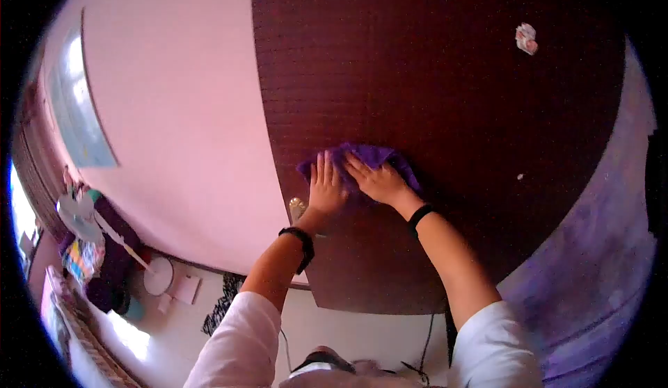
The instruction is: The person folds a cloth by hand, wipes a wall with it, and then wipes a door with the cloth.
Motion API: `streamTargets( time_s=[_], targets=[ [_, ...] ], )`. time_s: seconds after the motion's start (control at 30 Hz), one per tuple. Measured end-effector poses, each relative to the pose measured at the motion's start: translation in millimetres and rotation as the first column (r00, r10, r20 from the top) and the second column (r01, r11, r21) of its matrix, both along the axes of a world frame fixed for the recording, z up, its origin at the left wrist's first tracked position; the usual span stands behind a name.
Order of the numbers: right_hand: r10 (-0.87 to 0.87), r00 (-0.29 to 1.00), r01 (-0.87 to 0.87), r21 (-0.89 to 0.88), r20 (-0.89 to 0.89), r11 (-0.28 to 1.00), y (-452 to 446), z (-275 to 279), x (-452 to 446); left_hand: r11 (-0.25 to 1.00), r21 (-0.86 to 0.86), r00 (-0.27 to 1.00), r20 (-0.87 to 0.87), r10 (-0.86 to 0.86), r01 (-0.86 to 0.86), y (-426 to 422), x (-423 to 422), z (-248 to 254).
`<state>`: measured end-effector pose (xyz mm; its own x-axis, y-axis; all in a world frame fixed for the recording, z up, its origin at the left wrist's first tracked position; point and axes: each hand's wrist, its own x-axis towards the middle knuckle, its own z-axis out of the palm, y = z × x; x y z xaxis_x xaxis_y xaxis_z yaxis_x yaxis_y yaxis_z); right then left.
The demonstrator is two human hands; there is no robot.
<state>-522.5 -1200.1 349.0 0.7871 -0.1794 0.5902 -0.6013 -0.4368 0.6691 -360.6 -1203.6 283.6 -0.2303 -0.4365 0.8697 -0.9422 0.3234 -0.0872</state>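
Note:
A purple cloth (376, 156) is pressed against the dark brown door (431, 75). My left hand (327, 188) lies flat on the cloth's left part, fingers stretched upward and slightly apart. Beside it, my right hand (383, 181) rests flat on the cloth, its fingers pointing up and to the left. The two hands are close together, and part of the cloth is covered by them. Just left of and below my left hand is a gold-coloured door handle (297, 208), partly hidden by the wrist.
A pink wall (188, 110) borders the door on the left. A pedestal fan (80, 217) stands on the pale floor (320, 329) at far left. Purple fabric (577, 284) hangs on the right. A torn sticker patch (527, 39) marks the door's upper right.

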Motion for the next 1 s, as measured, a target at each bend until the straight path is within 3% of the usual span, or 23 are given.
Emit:
streamTargets(
  time_s=[0.03, 0.1, 0.13, 0.23, 0.3, 0.33, 0.43, 0.47, 0.53, 0.6, 0.73, 0.8, 0.9, 0.93, 1.0],
  targets=[
    [-0.014, 1.000, 0.014, -0.001, 0.016, 1.000, 2.8, 0.3, -1.9, 0.997, 0.073, 0.999, 0.040, 0.005, -0.008, 3.4, 4.7, -3.9],
    [0.099, 0.992, -0.084, 0.178, -0.074, 0.980, 4.5, 1.6, -11.2, 0.987, 0.158, 0.989, 0.139, -0.051, 0.029, 7.9, 16.8, -5.2],
    [0.103, 0.992, -0.089, 0.185, -0.069, 0.979, 2.8, -4.0, -17.7, 0.966, 0.253, 0.970, 0.220, -0.104, 0.047, 14.9, 18.9, -8.2],
    [0.106, 0.989, -0.092, 0.132, -0.102, 0.987, 8.9, -10.9, -25.0, 0.953, 0.302, 0.955, 0.273, -0.119, 0.033, 38.7, 17.3, 9.8],
    [-0.045, 0.990, 0.104, 0.483, -0.132, 0.869, 17.9, -1.1, -21.9, 0.966, 0.255, 0.960, 0.256, -0.117, 0.049, 35.8, 14.6, 13.3],
    [0.054, 0.998, -0.037, 0.344, -0.038, 0.938, 14.5, 2.0, -25.4, 0.978, 0.205, 0.971, 0.225, -0.081, 0.034, 33.2, 8.8, 23.3],
    [0.078, 0.991, -0.105, 0.284, 0.105, 0.953, 4.4, 34.4, -37.8, 0.995, 0.100, 0.980, 0.195, -0.039, 0.020, 25.2, -10.1, 63.2],
    [0.064, 0.995, -0.075, 0.151, 0.077, 0.986, -3.3, 47.2, -45.6, 0.998, 0.056, 0.979, 0.198, -0.040, 0.029, 20.2, -21.1, 79.5],
    [0.050, 0.990, -0.072, 0.167, 0.132, 0.983, 1.7, 89.3, -64.8, 0.998, -0.001, 0.973, 0.220, -0.067, 0.069, 11.9, -44.0, 122.7],
    [0.039, 0.991, -0.040, 0.008, 0.127, 0.999, -3.5, 121.0, -84.1, 0.990, -0.114, 0.976, 0.209, -0.058, 0.084, 3.3, -64.8, 157.1],
    [-0.036, 0.985, 0.038, -0.006, 0.169, 0.999, -7.5, 186.3, -125.7, 0.960, -0.242, 0.968, 0.240, -0.078, 0.138, -8.7, -104.5, 219.9],
    [-0.114, 0.952, 0.166, -0.165, 0.285, 0.972, -1.3, 205.1, -148.1, 0.931, -0.334, 0.982, 0.165, -0.096, 0.147, -9.5, -133.3, 233.4],
    [-0.087, 0.967, 0.146, -0.239, 0.239, 0.960, -4.1, 230.3, -164.6, 0.904, -0.400, 0.986, 0.121, -0.113, 0.153, -12.3, -158.1, 245.3],
    [-0.113, 0.967, 0.154, -0.172, 0.229, 0.973, -4.0, 239.0, -167.9, 0.896, -0.416, 0.987, 0.112, -0.120, 0.156, -13.5, -161.8, 249.9],
    [-0.140, 0.969, 0.182, -0.206, 0.203, 0.961, -4.5, 228.3, -157.6, 0.883, -0.432, 0.982, 0.109, -0.153, 0.186, -16.8, -149.2, 236.6]
  ],
)
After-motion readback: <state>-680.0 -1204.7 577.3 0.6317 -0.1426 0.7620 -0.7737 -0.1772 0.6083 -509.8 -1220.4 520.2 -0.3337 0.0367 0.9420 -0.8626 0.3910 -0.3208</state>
